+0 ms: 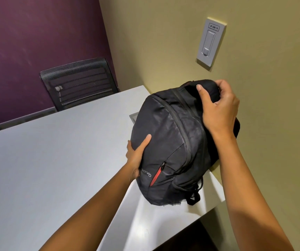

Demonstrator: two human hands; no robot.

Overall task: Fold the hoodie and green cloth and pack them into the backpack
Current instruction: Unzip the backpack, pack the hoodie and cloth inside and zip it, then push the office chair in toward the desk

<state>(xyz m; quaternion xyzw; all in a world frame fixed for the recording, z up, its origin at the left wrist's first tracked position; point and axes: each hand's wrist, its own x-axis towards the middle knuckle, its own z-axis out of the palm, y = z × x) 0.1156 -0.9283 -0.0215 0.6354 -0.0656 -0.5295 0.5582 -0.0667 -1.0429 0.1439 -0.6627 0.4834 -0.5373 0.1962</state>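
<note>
— Where's the backpack [171,142]?
— At about three o'clock on the grey table [55,151], black, bulging, zipped, close to the beige wall [163,42].
— And the hands?
— The right hand [218,107] clutches its top end, fingers curled over. The left hand [136,154] presses its side, thumb on the front panel.
— Anything behind?
— A mesh-backed chair [78,84] at eleven o'clock.

One backpack [172,142], one chair [78,84], two hands.
</note>
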